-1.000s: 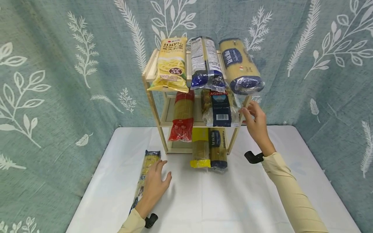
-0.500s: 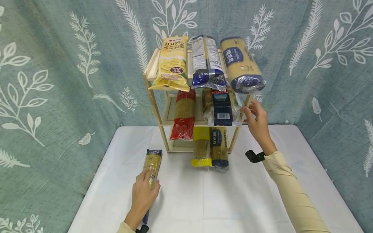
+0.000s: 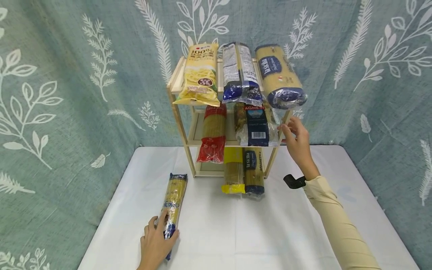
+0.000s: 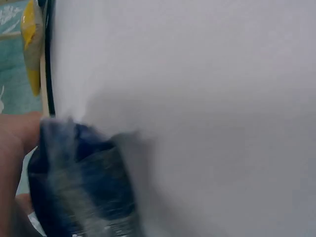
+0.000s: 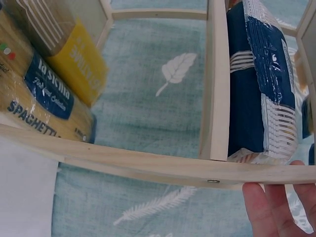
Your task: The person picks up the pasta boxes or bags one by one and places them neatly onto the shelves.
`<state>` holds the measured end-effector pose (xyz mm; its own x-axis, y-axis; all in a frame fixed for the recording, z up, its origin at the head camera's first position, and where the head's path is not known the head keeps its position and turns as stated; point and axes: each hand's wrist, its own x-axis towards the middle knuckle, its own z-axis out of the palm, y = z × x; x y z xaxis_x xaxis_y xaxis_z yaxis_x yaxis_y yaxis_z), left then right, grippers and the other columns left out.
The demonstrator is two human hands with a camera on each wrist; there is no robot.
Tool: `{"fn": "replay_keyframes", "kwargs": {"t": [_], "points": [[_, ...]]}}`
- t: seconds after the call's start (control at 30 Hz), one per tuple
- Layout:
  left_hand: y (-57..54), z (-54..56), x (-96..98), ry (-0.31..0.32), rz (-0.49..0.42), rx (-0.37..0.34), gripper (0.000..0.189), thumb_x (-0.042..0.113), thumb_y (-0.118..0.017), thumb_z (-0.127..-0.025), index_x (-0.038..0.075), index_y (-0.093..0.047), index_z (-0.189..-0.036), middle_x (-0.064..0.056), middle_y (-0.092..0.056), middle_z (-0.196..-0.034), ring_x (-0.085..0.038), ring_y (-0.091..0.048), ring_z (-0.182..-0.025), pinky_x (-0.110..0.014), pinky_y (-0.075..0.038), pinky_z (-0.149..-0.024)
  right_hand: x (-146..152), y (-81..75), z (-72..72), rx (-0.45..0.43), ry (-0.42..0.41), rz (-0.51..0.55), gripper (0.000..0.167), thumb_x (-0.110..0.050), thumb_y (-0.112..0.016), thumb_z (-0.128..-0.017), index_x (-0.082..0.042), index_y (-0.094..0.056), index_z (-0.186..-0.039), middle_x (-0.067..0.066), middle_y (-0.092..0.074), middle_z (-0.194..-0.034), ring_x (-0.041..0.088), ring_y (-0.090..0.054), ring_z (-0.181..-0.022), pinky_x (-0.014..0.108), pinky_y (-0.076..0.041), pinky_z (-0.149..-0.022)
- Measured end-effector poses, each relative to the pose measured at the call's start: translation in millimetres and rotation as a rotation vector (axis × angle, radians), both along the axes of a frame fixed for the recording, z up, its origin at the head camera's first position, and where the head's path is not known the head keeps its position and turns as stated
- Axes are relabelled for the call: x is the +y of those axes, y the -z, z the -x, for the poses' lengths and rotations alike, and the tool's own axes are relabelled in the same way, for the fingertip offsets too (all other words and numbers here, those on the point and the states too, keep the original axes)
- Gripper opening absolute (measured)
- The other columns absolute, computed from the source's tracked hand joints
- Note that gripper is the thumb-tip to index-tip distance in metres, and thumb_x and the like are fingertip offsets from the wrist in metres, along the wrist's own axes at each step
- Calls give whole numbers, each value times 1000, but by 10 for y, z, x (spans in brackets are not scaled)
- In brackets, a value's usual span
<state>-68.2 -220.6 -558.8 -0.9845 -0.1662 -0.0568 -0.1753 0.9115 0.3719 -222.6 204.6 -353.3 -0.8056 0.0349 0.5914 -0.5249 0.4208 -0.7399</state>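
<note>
A long clear pack of spaghetti (image 3: 174, 195) with blue ends lies on the white table at the left. Across its near part is my left hand (image 3: 156, 242), fingers on the left and thumb on the right, loosely spread. The left wrist view shows the pack's blue end (image 4: 84, 177), blurred, beside the hand. My right hand (image 3: 297, 140) holds the right front post of a wooden shelf rack (image 3: 180, 120) at the middle level. In the right wrist view its fingers (image 5: 256, 207) are against the wooden rail; the thumb is hidden there.
On the rack's top lie a yellow noodle pack (image 3: 200, 75), a blue-and-white pack (image 3: 241, 73) and a la Sicilia pack (image 3: 280, 77). The middle shelf bears a red pack (image 3: 213, 133) and an Agnesi bag (image 3: 255, 125). Below, a yellow pack (image 3: 233, 170) and spaghetti (image 3: 254, 172) stick out frontward.
My left hand came onto the spaghetti pack, which turned straighter with its near end moving right, then slid toward its near end. My right hand stayed on the rack.
</note>
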Motion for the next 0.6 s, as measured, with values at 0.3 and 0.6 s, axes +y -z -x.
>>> {"fn": "replay_keyframes", "kwargs": {"t": [0.3, 0.6], "points": [[105, -23, 69, -39, -4, 53, 84, 41, -69, -80, 14, -28, -148, -26, -39, -128, -40, -43, -106, -52, -42, -72, 11, 7, 4, -13, 1, 9, 24, -4, -47, -99, 9, -51, -119, 31, -59, -99, 45, -59, -91, 20, -55, -56], [120, -30, 110, -64, -68, 138, 75, 22, -68, -81, 12, -32, -146, -27, -39, -126, -39, -41, -105, -51, -43, -67, 3, -2, 4, 8, -14, 7, 23, -3, -46, -99, 9, -51, -119, 31, -60, -98, 45, -59, -91, 12, -52, -57]]}}
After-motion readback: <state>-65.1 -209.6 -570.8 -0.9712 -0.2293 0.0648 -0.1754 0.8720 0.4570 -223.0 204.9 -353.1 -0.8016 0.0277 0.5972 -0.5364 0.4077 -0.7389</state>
